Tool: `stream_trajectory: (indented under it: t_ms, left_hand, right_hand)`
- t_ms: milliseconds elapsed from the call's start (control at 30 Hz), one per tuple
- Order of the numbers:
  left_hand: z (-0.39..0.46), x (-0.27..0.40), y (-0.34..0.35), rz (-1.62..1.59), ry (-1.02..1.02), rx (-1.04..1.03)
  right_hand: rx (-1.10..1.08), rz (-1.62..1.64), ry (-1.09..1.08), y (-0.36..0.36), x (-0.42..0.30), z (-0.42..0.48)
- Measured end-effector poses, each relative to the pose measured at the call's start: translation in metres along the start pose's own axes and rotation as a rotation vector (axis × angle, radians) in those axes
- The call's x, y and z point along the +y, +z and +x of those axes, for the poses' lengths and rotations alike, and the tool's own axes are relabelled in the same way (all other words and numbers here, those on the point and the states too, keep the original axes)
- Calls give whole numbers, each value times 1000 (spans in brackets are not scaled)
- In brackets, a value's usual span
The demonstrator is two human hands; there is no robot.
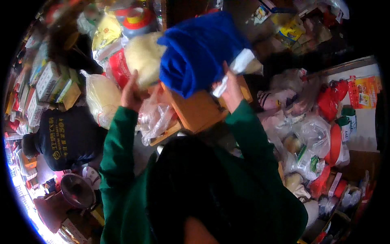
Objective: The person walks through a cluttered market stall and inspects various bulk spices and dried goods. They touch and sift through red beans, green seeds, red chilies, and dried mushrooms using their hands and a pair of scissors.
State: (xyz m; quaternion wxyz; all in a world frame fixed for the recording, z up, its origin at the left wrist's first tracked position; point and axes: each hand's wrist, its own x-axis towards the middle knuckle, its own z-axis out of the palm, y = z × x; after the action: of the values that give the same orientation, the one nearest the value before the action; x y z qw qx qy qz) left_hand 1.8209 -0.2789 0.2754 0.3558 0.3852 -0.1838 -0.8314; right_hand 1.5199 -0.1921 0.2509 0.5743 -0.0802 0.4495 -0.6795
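Observation:
A folded royal-blue cloth [201, 52] lies over a brown box [195, 109] in front of me. My right hand [231, 91] is at the cloth's right edge, one finger against it. A crumpled white piece, perhaps tissue [242, 61], shows on both sides of that hand and seems held in it. My left hand [131, 96] rests against the lower left side of a beige, soft-looking bundle [143, 56]; its fingers are partly hidden, so its grip is unclear. The bundle touches the blue cloth's left side. Below it hangs a clear plastic bag [155, 119].
A tied translucent bag [103, 97] and a red bag [118, 67] lie left. Beyond are stacked boxes [48, 80], a person in a dark printed top [71, 137] and an electric fan [77, 190]. Plastic bags [310, 134] and a red bag [330, 99] crowd the right.

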Motion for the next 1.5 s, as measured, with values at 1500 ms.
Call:
stream_trajectory:
  t_ms: [1500]
  left_hand:
    - [-172, -235, -250, -227, 125, 549]
  right_hand:
    - [-354, -2035, -1215, 19, -50, 106]
